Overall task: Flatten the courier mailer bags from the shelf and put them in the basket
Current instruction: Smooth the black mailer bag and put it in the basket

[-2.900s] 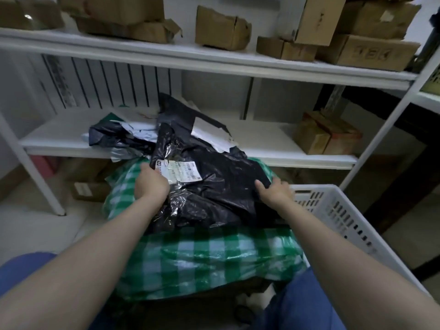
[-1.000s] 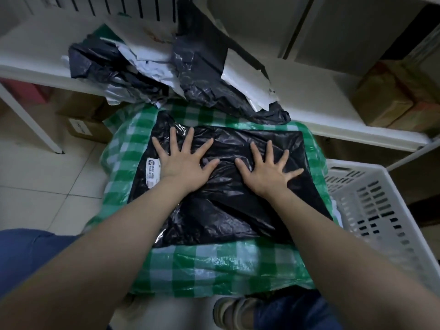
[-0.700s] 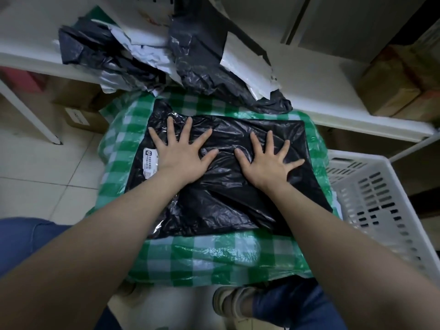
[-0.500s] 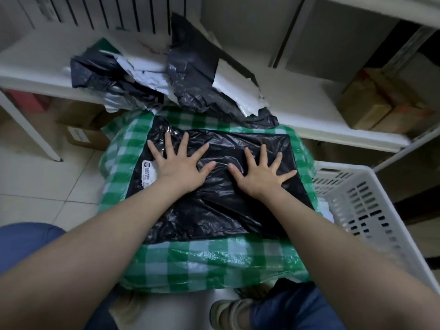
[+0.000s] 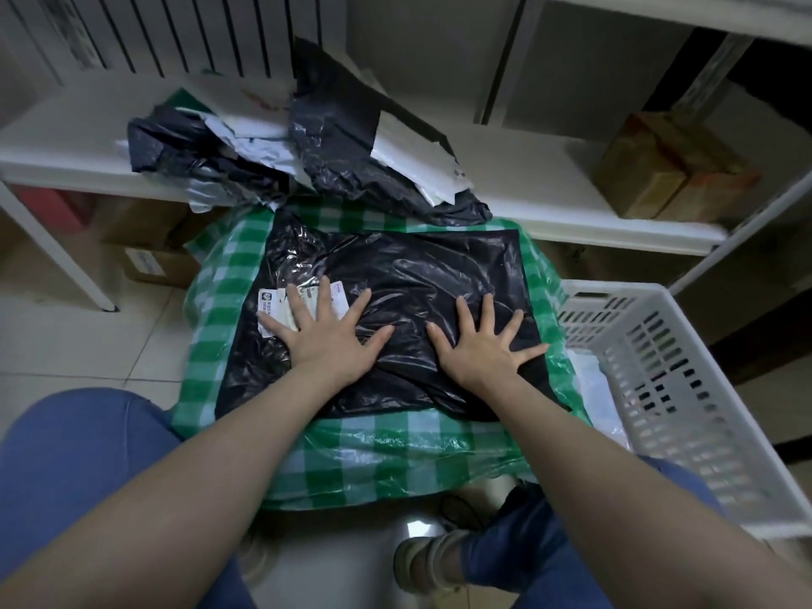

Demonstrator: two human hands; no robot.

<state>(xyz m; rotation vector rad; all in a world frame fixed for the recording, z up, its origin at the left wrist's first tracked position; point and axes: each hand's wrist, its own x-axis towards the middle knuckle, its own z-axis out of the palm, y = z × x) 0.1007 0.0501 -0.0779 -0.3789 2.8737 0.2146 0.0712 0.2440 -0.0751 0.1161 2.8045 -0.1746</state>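
Note:
A black mailer bag point(image 5: 408, 274) lies spread on a green-and-white checked surface point(image 5: 378, 450) in front of me. My left hand point(image 5: 327, 334) presses flat on its left part, fingers splayed, partly over a white shipping label point(image 5: 274, 307). My right hand point(image 5: 483, 345) presses flat on the right part, fingers apart. Neither hand grips anything. A heap of crumpled black and white mailer bags point(image 5: 307, 160) sits on the white shelf point(image 5: 549, 186) just beyond. A white slotted basket point(image 5: 685, 389) stands at my right, with something pale inside near its left wall.
Brown cardboard boxes point(image 5: 668, 169) sit at the shelf's right end, and more boxes point(image 5: 149, 252) stand on the tiled floor under the shelf at left. A white shelf leg point(image 5: 57, 257) slants down at left. My knees in blue jeans flank the checked surface.
Both hands have slid toward me and outward over the black bag, and the left hand now lies over the white label. Earlier the bag was held crumpled; it now lies flatter.

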